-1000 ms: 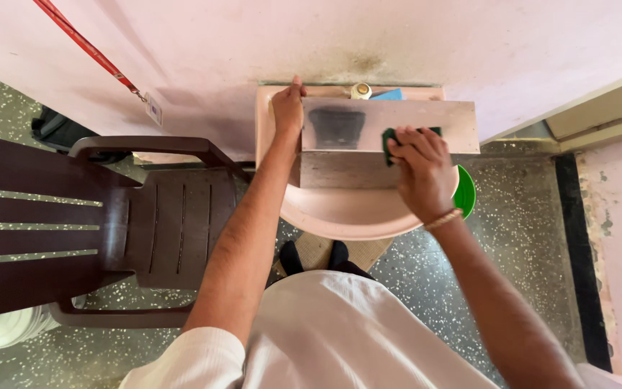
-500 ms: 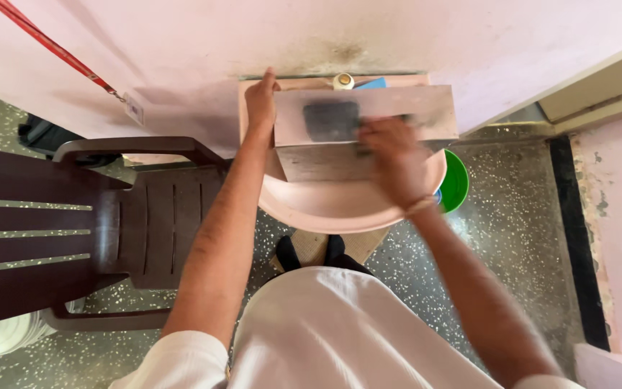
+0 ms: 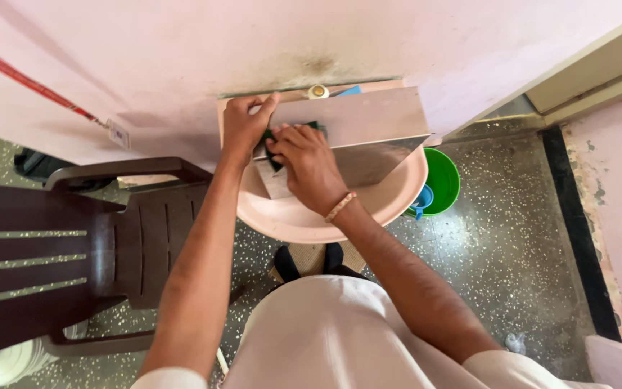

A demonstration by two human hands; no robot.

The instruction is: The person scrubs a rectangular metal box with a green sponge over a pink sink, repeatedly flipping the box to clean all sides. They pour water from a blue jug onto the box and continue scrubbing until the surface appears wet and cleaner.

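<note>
- Gripping the left edge of the flat, shiny rectangular metal sheet [image 3: 354, 133], your left hand [image 3: 245, 128] is closed around it, fingers curled over the top corner.
- Your right hand [image 3: 309, 162] is closed on a dark green scrubbing pad [image 3: 275, 140], pressing it against the face of the metal sheet just beside your left hand.
- The metal sheet stands tilted in the round pale pink wash basin [image 3: 304, 216], its lower edge down inside the basin and its upper edge leaning toward the pink wall [image 3: 217, 43] behind the basin.
- A small round tap top [image 3: 318, 91] sits at the back rim of the basin, just above the sheet.
- A beaded bracelet [image 3: 340, 207] circles your right wrist, over the basin's bowl.
- Left of the basin stands a dark brown plastic chair [image 3: 73, 245], close to it.
- Right of the basin, on the speckled floor [image 3: 512, 245], sits a green plastic bucket [image 3: 444, 180] with a blue mug [image 3: 421, 199] at its rim.
</note>
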